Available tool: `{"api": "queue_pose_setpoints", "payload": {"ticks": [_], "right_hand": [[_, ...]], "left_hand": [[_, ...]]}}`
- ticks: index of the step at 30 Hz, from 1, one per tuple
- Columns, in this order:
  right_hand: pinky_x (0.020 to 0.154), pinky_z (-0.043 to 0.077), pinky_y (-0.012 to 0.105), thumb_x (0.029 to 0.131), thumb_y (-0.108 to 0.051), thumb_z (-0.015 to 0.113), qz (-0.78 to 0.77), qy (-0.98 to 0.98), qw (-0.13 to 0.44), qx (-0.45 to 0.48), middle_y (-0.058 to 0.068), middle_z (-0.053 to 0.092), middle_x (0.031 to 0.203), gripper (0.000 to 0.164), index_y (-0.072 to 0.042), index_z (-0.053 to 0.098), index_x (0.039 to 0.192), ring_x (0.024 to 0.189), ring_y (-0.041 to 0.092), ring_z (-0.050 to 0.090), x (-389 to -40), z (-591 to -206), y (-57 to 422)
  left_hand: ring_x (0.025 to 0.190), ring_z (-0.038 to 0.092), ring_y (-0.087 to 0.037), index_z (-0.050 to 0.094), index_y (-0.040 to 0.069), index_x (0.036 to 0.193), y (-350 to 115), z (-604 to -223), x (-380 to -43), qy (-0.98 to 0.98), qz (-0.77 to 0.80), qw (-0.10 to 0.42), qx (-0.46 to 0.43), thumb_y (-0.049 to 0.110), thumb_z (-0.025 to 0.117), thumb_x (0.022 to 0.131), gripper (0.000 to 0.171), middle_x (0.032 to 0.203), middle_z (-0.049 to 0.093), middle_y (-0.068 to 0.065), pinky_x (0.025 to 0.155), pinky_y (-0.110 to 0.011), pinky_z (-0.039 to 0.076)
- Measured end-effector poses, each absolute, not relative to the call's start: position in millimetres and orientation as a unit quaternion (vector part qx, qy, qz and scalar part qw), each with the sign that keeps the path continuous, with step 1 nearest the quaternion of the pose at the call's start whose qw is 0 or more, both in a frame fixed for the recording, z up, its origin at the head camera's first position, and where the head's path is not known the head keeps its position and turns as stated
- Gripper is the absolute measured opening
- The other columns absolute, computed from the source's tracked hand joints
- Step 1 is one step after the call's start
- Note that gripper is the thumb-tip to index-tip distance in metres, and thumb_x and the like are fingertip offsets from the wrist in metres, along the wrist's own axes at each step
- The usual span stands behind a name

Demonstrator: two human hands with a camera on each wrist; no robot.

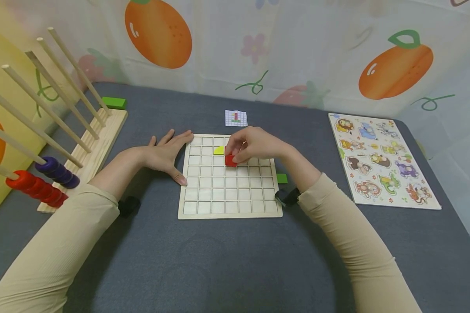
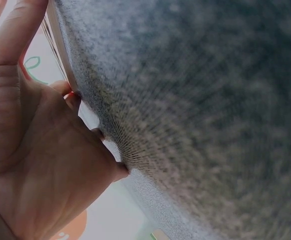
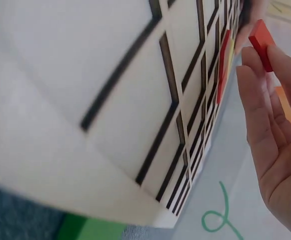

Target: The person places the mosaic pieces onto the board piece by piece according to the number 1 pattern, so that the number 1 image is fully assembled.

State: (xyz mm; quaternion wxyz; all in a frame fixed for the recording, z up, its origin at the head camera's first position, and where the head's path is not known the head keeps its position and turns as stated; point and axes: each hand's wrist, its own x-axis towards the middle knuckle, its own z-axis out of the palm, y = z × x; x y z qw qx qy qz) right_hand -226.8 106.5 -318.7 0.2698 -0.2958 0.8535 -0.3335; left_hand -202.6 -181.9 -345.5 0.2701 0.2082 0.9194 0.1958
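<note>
A wooden grid board (image 1: pixel 231 215) lies flat on the dark cloth. The left hand (image 1: pixel 162 155) spreads its fingers along the board's left edge, thumb touching the frame; the left wrist view shows its palm (image 2: pixel 45 135) beside that edge. Over the upper middle of the grid, the right hand (image 1: pixel 254 145) pinches a small red square tile (image 3: pixel 261 46) between thumb and fingertips. The right wrist view shows this tile raised off the board, with another red tile (image 3: pixel 223 67) lying in the grid. Beside it sits a yellow piece (image 1: pixel 219 150) with a rounded corner.
Behind the board lies a small pattern card (image 1: pixel 236 118). At left stands a wooden peg rack (image 1: pixel 105 134) with red beads (image 1: pixel 37 188) and purple beads (image 1: pixel 57 171). Green blocks lie behind the rack (image 1: pixel 114 103) and right of the board (image 1: pixel 282 178). An animal picture board (image 1: pixel 384 161) is at right.
</note>
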Motion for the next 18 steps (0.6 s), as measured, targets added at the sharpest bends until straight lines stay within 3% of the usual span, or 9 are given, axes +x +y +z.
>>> {"api": "queue_pose_setpoints", "payload": {"ticks": [7, 18], "right_hand": [[0.069, 0.047, 0.025, 0.083, -0.007, 0.071, -0.279, 0.871, 0.266, -0.304, -0.003, 0.065, 0.077, 0.017, -0.017, 0.073, 0.097, 0.072, 0.014, 0.059, -224.2, -323.3, 99.8], [0.072, 0.05, 0.025, 0.082, -0.006, 0.075, -0.253, 0.876, 0.27, -0.31, 0.002, 0.073, 0.082, 0.012, -0.013, 0.075, 0.092, 0.077, 0.013, 0.065, -218.6, -320.2, 94.4]], "left_hand": [[0.153, -0.017, -0.044, 0.001, 0.016, 0.161, -182.8, -346.9, -203.9, 0.919, 0.196, 0.271, 0.21, 0.057, 0.088, 0.063, 0.138, 0.17, -0.009, -0.006, 0.11, -0.08, -0.008], [0.153, -0.017, -0.044, 0.0, 0.017, 0.161, -182.5, -346.3, -203.7, 0.919, 0.195, 0.27, 0.209, 0.057, 0.088, 0.063, 0.138, 0.17, -0.009, -0.006, 0.11, -0.079, -0.008]]}}
